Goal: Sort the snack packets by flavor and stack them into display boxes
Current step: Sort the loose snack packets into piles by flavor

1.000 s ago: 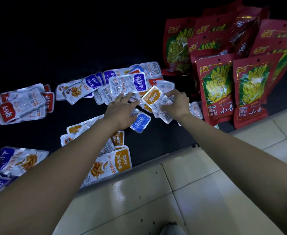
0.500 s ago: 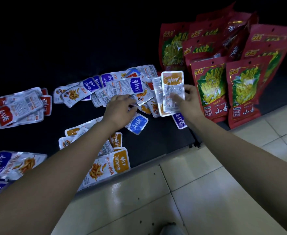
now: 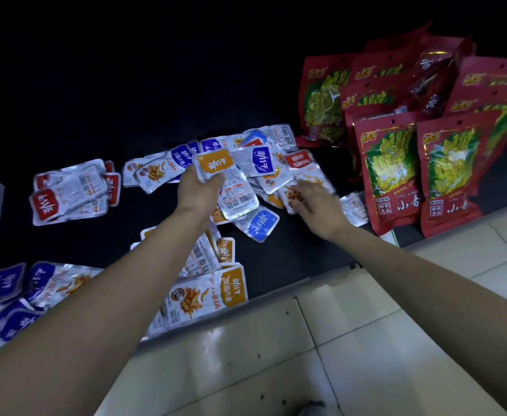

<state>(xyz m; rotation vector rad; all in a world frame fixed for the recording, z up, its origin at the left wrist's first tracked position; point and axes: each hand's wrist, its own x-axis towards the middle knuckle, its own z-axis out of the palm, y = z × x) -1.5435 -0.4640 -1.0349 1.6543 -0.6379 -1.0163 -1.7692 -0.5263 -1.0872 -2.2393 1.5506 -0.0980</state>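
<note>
I am in a shop, I think: many red snack bags point(image 3: 391, 172) all alike stand together, small packets point(image 3: 261, 163) piled beside them.

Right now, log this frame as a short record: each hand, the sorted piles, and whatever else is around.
left hand: grips orange-label packets above the mixed heap
right hand: over the heap, blurred; grip unclear
sorted: red-label pile at left; purple-label pile lower left; orange-label pile near edge
also: big red bags at right; tiled floor
</note>
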